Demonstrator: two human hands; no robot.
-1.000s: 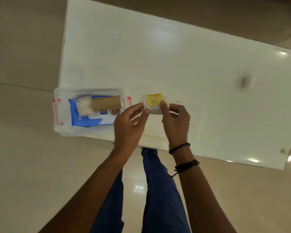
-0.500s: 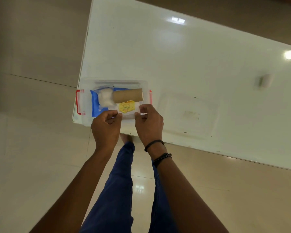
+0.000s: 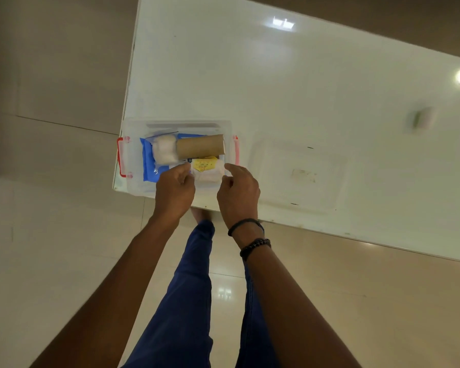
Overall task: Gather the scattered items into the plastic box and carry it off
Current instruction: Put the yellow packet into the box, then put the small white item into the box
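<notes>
Nearest the camera, two legs in blue trousers (image 3: 186,301) are standing on the pale tiled floor (image 3: 51,248), and both bare forearms are reaching forward over them. The right wrist is wearing two dark bracelets (image 3: 251,237).

The left hand (image 3: 174,191) and the right hand (image 3: 238,193) are hovering over the near side of the plastic box (image 3: 133,181), which is sitting on the near left corner of the white table (image 3: 276,83). Between them they are pinching a small white packet with a yellow label (image 3: 206,168), the left fingertips at its left end and the right fingertips at its right end; both hands are narrowed onto it. The packet is lying inside the box, along its near wall, though it is hard to tell whether it is already resting on the contents or is just above them.

Behind the packet, still within the box, a brown cardboard tube (image 3: 200,146) is lying on its side, with a white cotton-like wad (image 3: 164,150) touching its left end. Both are lying on top of a blue flat pack (image 3: 148,166). Red clip handles (image 3: 120,156) are sticking out at the box's left and right ends.

Just right of the box, a clear lid (image 3: 298,176) is lying flat on the table. Farther right and back from the box, a small blurred whitish object (image 3: 424,119) is sitting well apart from everything else.
</notes>
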